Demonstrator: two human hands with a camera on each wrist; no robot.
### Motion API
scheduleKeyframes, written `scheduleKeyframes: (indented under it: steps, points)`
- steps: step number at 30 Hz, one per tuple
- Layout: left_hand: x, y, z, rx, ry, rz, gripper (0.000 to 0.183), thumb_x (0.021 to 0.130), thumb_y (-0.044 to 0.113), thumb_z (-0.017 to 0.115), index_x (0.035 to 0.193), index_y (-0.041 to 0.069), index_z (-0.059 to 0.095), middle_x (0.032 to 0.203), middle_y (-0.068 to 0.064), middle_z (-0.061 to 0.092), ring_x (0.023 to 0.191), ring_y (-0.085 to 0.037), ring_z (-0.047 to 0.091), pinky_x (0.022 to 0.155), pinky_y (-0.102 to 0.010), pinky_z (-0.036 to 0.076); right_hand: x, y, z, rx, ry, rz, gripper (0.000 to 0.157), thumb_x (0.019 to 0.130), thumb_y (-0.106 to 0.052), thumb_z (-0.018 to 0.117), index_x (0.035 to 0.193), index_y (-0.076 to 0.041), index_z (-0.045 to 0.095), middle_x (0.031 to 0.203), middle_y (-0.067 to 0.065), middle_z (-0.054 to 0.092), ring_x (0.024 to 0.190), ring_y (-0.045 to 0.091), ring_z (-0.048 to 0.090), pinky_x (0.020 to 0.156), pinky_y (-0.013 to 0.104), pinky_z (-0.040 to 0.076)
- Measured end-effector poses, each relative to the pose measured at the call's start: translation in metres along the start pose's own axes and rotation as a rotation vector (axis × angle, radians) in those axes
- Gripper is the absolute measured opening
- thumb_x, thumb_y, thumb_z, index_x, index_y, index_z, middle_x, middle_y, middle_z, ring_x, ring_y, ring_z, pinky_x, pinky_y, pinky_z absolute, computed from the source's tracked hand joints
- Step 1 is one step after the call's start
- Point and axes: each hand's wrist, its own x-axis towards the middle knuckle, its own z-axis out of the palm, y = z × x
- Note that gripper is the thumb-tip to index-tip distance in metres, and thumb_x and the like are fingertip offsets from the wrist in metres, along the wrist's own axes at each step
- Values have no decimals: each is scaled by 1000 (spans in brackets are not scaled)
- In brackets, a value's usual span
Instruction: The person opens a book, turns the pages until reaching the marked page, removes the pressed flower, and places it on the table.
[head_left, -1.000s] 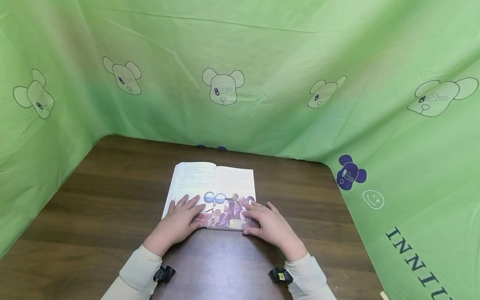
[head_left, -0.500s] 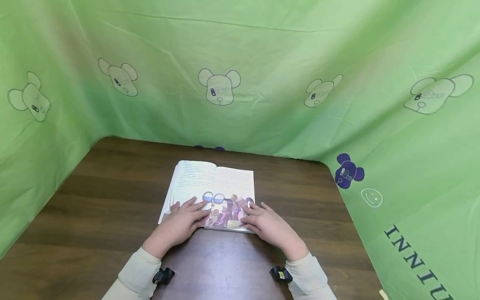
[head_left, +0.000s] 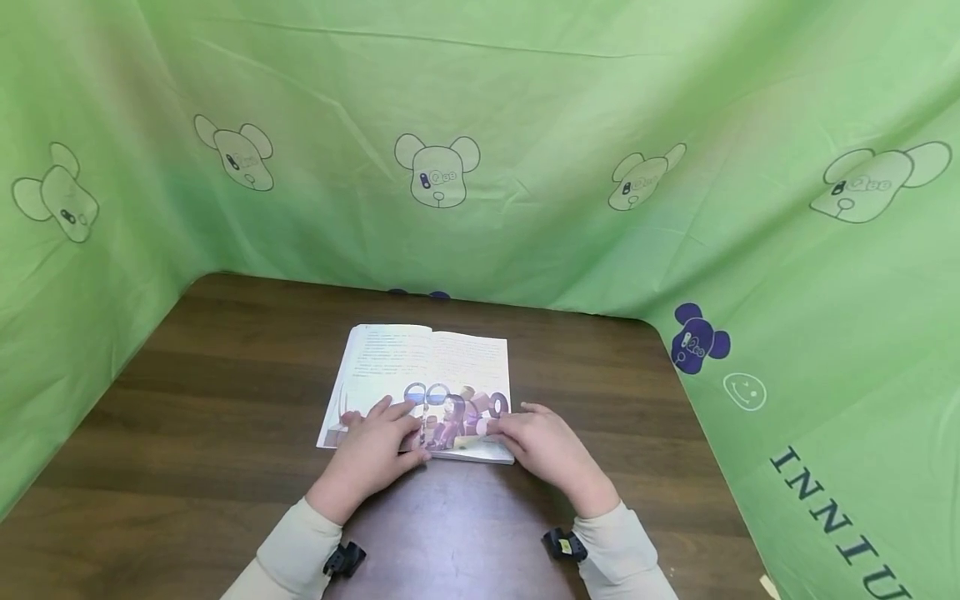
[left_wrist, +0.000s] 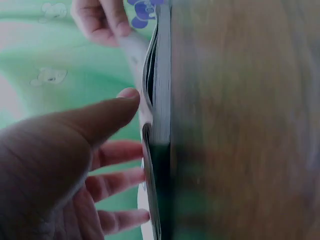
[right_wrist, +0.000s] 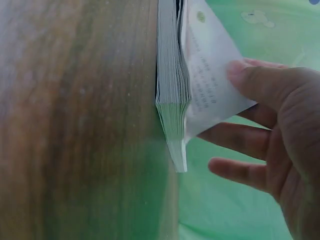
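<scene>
An open book [head_left: 468,354] lies on the table, printed text at its top and a coloured picture across the lower half. My left hand [head_left: 375,454] rests on the lower left page with fingers spread; in the left wrist view its fingertips touch the paper and the thumb is near the book's edge. At the lower right corner, my right hand [head_left: 551,446] pinches a page [right_wrist: 212,95] between thumb and fingers. That page is lifted away from the thick block of pages [right_wrist: 172,65], as the right wrist view shows. Both hands cover parts of the picture.
Brown wooden table [head_left: 225,375] surrounds the book. A green cloth [head_left: 525,108] with printed bear heads stands around the back and sides. A small pale object [head_left: 768,586] sits at the table's right edge.
My right hand has gone from lying on the right page to pinching its corner, which is now raised. My left hand has shifted slightly right, its thumb reaching toward the book's middle.
</scene>
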Motion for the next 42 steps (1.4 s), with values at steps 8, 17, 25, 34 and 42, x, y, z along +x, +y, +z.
scheduleKeyframes:
  steps: [8,17,25,34,42]
  points:
    - [2,11,5,49,39,-32,60,80,61,79,119,15,72,141,-11,62,134,-50,52,94,-77,43,0,4,-3,7,224,-74,15,88,-16,79,102,-18,76,98,-10,76,94,11,73,96,46,54]
    - [5,13,7,44,105,-37,37,88,48,77,103,15,74,133,-9,67,129,-49,56,90,-74,46,0,10,-2,48,397,-121,16,101,-20,65,110,-11,75,110,0,77,108,23,72,102,48,51]
    - [5,8,13,18,188,-34,33,91,36,76,111,10,72,130,-11,68,125,-39,61,91,-62,52,0,12,-1,91,514,-19,28,99,-25,68,118,-4,71,130,12,70,123,34,64,106,52,47]
    - [5,-1,8,-57,316,-130,107,80,31,87,161,6,22,161,-28,30,134,-47,49,98,-62,49,-1,11,5,108,374,-14,19,94,-21,73,110,-9,74,126,6,72,124,28,64,107,48,47]
    - [2,-5,2,29,424,-67,130,69,26,96,164,8,10,170,-23,-4,153,-52,9,112,-79,17,-2,8,7,151,115,-13,30,90,-25,80,116,-12,74,139,10,65,133,32,59,112,54,42]
